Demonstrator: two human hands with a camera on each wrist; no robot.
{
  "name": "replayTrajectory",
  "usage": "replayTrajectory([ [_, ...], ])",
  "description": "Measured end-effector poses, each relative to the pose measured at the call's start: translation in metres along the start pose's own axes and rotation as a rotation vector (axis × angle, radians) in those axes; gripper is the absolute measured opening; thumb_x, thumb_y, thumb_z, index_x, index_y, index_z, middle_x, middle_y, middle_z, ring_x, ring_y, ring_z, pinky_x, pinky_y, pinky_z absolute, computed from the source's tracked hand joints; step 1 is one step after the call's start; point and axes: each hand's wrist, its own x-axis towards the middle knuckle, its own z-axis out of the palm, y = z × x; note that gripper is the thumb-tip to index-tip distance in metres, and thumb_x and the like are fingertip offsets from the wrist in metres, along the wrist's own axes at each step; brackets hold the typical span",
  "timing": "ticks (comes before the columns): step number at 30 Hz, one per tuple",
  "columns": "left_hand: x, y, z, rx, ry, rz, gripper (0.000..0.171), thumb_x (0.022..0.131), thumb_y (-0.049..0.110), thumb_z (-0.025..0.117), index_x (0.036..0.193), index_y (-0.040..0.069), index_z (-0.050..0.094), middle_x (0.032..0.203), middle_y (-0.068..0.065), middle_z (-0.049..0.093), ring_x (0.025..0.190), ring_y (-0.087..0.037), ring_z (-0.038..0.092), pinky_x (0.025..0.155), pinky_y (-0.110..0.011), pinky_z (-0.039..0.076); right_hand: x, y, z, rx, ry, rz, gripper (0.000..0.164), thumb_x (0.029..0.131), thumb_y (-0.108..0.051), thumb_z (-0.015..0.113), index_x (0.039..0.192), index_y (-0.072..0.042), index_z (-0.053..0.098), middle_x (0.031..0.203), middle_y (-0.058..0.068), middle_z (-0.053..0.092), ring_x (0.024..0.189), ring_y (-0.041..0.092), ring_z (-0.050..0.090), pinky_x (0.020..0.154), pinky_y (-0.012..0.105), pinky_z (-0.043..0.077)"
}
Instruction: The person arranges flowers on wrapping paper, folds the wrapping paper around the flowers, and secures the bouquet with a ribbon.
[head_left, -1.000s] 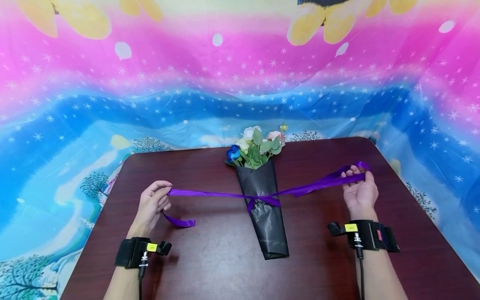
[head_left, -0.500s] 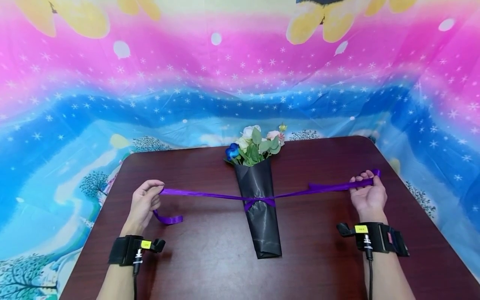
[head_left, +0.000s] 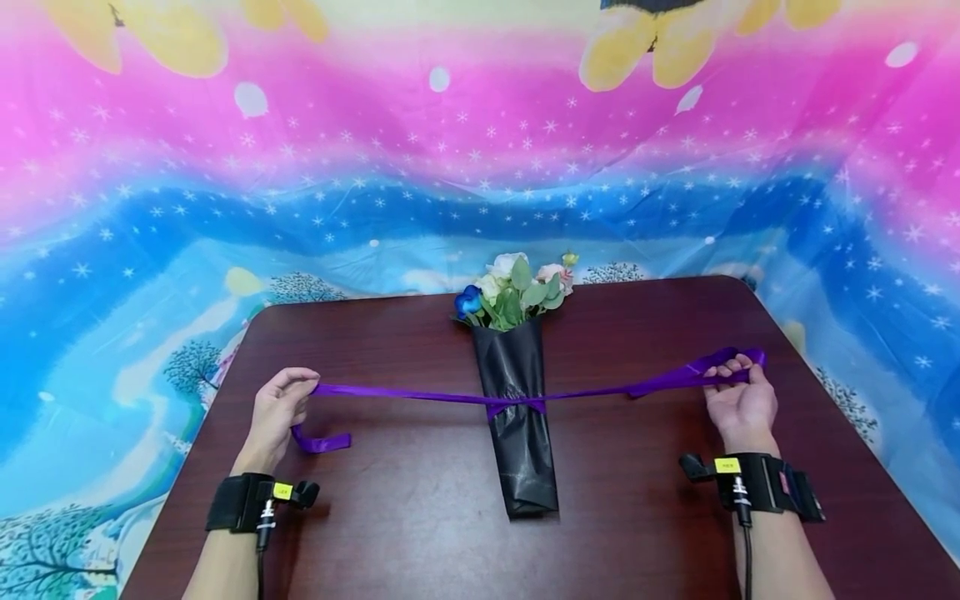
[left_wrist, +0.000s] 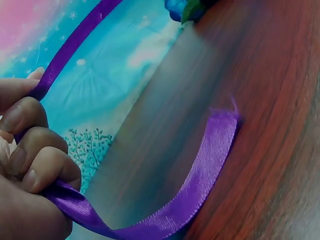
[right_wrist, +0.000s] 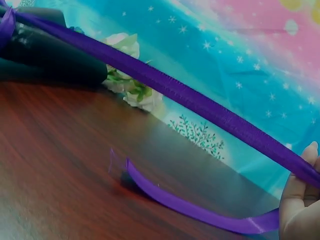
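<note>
A bouquet wrapped in black paper [head_left: 517, 467] lies on the table, its blue, white and pink flowers [head_left: 510, 287] toward the far edge. Round the middle of the wrap runs a purple ribbon [head_left: 405, 394], crossed over itself and stretched out to both sides. My left hand [head_left: 279, 412] pinches one length of it, with curled fingers [left_wrist: 40, 145] round the ribbon and a loose frayed end hanging below. On the other side, my right hand [head_left: 741, 400] grips the opposite length between thumb and fingers. That side's loose tail shows over the table in the right wrist view.
A dark reddish-brown table [head_left: 420, 550] with rounded far corners bears the bouquet. Behind it hangs a printed cloth [head_left: 420, 200] in pink and blue. Each wrist wears a black strap [head_left: 243, 502] with a small camera and a cable.
Both hands have drawn farther apart, the left to the left and the right to the right. The ribbon's crossing has tightened against the wrap, and the bouquet's lower end has shifted left.
</note>
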Motion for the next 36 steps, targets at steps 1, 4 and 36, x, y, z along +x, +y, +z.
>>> replayTrajectory([
  [1,0.0,-0.001,-0.002,0.006,0.008,-0.003,0.007,0.094,0.006,0.061,0.094,0.012,0.066,0.056,0.007,0.043,0.044,-0.003,0.031,0.049,-0.035,0.011,0.0,-0.001,-0.001,0.0,0.0,0.001,0.036,0.104,-0.034,0.029,0.093,-0.005,0.049,0.075,0.009,0.044,0.066,0.026,0.042,0.071,0.036,0.04],
  [4,0.0,-0.002,-0.008,0.039,0.039,-0.016,0.005,0.093,0.009,0.062,0.095,0.012,0.066,0.056,0.008,0.043,0.045,-0.004,0.032,0.047,-0.033,0.014,-0.001,-0.005,-0.005,-0.002,0.0,0.002,0.035,0.104,-0.033,0.03,0.094,-0.006,0.049,0.075,0.01,0.045,0.066,0.027,0.042,0.072,0.036,0.04],
  [36,-0.003,-0.005,-0.044,0.255,0.176,-0.085,0.009,0.091,0.016,0.067,0.099,0.013,0.069,0.071,0.009,0.064,0.054,-0.008,0.044,0.043,-0.025,0.03,-0.019,-0.047,-0.026,0.065,0.094,-0.04,0.039,0.106,-0.029,0.028,0.082,-0.004,0.046,0.066,0.012,0.039,0.057,0.031,0.036,0.074,0.037,0.04],
])
